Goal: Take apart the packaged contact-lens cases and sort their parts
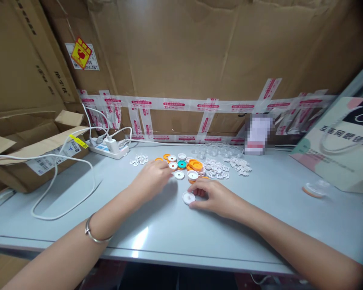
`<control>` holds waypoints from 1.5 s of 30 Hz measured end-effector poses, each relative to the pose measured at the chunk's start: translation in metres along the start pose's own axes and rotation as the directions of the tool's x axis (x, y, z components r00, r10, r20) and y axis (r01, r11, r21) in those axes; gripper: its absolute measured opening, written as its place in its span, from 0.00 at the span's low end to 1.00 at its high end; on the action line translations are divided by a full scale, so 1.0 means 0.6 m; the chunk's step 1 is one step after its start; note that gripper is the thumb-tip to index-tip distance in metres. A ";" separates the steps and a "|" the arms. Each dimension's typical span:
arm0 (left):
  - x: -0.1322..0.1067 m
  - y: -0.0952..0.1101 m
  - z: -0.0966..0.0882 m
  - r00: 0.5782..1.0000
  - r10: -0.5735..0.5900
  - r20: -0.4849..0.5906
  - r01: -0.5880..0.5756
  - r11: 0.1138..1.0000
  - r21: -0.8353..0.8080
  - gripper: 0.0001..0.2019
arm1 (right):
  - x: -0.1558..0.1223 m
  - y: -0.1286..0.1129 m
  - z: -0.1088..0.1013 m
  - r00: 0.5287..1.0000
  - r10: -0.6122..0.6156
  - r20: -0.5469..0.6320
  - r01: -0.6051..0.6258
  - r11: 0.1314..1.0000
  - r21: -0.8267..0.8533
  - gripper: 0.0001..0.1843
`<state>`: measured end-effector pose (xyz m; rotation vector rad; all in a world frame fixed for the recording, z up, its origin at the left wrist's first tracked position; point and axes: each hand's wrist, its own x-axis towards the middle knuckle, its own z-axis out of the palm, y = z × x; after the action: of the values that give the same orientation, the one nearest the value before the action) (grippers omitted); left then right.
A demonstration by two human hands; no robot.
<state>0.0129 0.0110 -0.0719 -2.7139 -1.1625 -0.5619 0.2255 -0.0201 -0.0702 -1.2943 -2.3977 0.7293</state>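
My right hand (213, 195) pinches a white round disc (188, 197) between thumb and fingers, just above or on the table in front of the pile. My left hand (157, 177) is at the left side of the pile, back upward, its fingers loosely bent beside a white ring-shaped cap (179, 175); its thumb is hidden and I see nothing held in it. Around both hands lie round caps: white ones, an orange cap (195, 164) on top of others, and a teal cap (182, 164). A white cap (192, 175) rests on an orange one by my right fingers.
Small white parts (139, 160) lie left of the pile, flat white openwork pieces (218, 169) right of it, clear parts (218, 150) behind. A power strip (109, 148) with looping cables and an open cardboard box (39, 157) stand left. At right are a clear cup-like piece (316, 188) and a printed bag (341, 145).
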 end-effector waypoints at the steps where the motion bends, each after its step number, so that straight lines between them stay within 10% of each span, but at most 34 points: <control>1: 0.000 0.010 0.004 0.995 0.095 -0.020 -0.096 0.995 -0.036 0.09 | 0.001 0.001 0.002 1.000 -0.005 -0.006 0.005 1.000 0.003 0.12; 14: 0.000 0.044 0.021 0.851 0.525 -0.022 -0.509 0.833 0.217 0.09 | 0.006 0.006 0.005 0.997 -0.076 -0.029 0.075 0.997 -0.036 0.10; 25: -0.005 0.059 0.019 0.772 0.636 -0.002 -0.597 0.727 0.339 0.11 | 0.008 0.012 0.013 0.996 -0.067 -0.060 0.066 0.998 -0.008 0.07; 35: 0.003 0.046 0.023 0.848 0.527 -0.055 -0.505 0.835 0.218 0.09 | 0.005 0.007 0.014 0.995 -0.049 -0.092 0.049 0.999 -0.005 0.08; 45: 0.003 -0.033 -0.050 0.993 -0.013 -0.114 0.010 1.000 -0.024 0.06 | -0.005 -0.001 -0.035 0.943 0.086 -0.322 0.012 0.957 0.291 0.19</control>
<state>-0.0085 0.0179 -0.0438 -2.6562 -1.1504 -0.7262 0.2374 -0.0171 -0.0530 -1.2309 -1.9223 0.7694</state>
